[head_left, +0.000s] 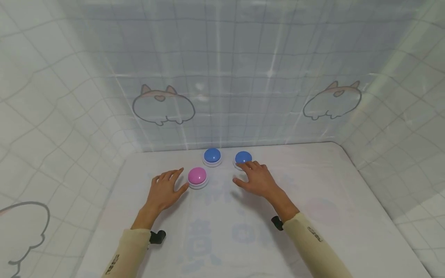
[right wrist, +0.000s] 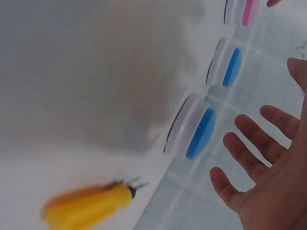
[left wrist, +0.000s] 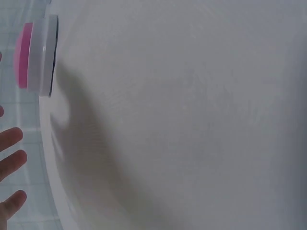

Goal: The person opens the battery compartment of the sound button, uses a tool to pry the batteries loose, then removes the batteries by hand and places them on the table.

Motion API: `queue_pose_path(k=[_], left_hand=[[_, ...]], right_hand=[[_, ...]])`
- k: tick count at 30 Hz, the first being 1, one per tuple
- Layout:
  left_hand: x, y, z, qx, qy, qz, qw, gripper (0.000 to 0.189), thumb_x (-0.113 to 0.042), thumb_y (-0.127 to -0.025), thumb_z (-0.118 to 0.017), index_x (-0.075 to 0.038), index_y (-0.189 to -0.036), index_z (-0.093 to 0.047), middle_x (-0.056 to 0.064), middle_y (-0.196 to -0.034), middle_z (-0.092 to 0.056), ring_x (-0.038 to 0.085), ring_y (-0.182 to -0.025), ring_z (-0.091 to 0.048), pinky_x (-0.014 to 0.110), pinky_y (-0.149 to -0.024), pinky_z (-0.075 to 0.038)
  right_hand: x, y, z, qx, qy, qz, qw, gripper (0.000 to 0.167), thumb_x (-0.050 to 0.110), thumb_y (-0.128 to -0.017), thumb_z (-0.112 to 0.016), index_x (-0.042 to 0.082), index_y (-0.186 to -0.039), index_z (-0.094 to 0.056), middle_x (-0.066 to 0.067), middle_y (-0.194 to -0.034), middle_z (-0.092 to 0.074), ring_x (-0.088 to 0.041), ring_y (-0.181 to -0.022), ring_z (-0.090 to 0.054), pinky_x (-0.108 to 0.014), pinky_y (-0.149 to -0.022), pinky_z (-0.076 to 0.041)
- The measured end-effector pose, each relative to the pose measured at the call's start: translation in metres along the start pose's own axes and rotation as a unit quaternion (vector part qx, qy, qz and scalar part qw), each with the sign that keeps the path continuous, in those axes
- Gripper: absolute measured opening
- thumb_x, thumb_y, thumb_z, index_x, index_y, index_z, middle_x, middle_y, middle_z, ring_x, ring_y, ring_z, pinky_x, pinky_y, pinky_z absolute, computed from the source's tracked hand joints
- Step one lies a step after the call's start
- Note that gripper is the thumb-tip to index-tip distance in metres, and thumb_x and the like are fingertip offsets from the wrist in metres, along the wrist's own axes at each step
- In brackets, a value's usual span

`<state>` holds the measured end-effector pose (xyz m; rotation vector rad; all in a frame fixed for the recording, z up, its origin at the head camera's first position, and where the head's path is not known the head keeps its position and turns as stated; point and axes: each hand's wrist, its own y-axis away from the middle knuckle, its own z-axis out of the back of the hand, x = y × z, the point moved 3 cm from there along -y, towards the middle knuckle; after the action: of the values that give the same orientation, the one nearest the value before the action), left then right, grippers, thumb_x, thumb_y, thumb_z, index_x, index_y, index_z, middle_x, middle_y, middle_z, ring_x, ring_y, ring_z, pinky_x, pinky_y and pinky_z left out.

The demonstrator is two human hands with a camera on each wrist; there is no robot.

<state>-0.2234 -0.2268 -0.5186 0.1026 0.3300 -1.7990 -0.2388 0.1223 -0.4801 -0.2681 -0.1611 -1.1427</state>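
A pink dome push button (head_left: 197, 176) on a white round base sits on the white table, just right of my left hand (head_left: 163, 193). That hand's fingers are spread, its thumb tip right at the button's base in the head view. Farther back are two blue dome push buttons, one in the middle (head_left: 212, 155) and one on the right (head_left: 243, 157). My right hand (head_left: 258, 179) hovers with spread fingers, overlapping the front of the right blue button in the head view. From the right wrist, a gap shows between those fingers and the blue button (right wrist: 201, 134). Neither hand holds anything.
In the right wrist view a yellow-handled tool (right wrist: 88, 208) with a black collar and thin metal prongs lies on the table. Grid-patterned sheeting with printed animal drawings (head_left: 163, 106) rises behind the table (head_left: 222, 247) and along both sides.
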Motion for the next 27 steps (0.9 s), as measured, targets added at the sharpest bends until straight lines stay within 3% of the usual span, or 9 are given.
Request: queue_pose_path(k=[11,19,27], left_hand=[[-0.004,-0.001,-0.006,0.006,-0.001,-0.008,0.9999,0.074,-0.063,-0.093,-0.057,-0.02,-0.152,-0.044,0.015,-0.144,-0.054,0.037,-0.136,-0.043,0.066,-0.107,-0.027],[-0.007,-0.006,-0.013,0.017,-0.01,-0.015,0.9997,0.078,-0.067,-0.092,-0.056,-0.018,-0.152,-0.045,0.014,-0.144,-0.054,0.037,-0.136,-0.043,0.065,-0.107,-0.027],[-0.009,-0.008,-0.014,0.021,-0.009,-0.016,0.9996,0.077,-0.065,-0.09,-0.06,-0.017,-0.15,-0.049,0.015,-0.142,-0.054,0.037,-0.135,-0.042,0.064,-0.107,-0.027]], right_hand=[[0.035,-0.022,-0.029,0.056,-0.01,0.034,0.9978,0.067,0.067,-0.093,-0.052,0.029,-0.148,-0.05,-0.003,-0.142,-0.055,-0.026,-0.132,-0.05,-0.056,-0.106,-0.039],[0.048,-0.037,-0.055,0.096,-0.023,0.025,0.9948,0.069,0.069,-0.092,-0.052,0.029,-0.148,-0.05,-0.002,-0.145,-0.054,-0.025,-0.134,-0.049,-0.056,-0.107,-0.037],[0.056,-0.047,-0.065,0.096,-0.013,0.019,0.9952,0.067,0.067,-0.091,-0.057,0.028,-0.146,-0.052,-0.002,-0.142,-0.055,-0.025,-0.129,-0.05,-0.056,-0.103,-0.041]])
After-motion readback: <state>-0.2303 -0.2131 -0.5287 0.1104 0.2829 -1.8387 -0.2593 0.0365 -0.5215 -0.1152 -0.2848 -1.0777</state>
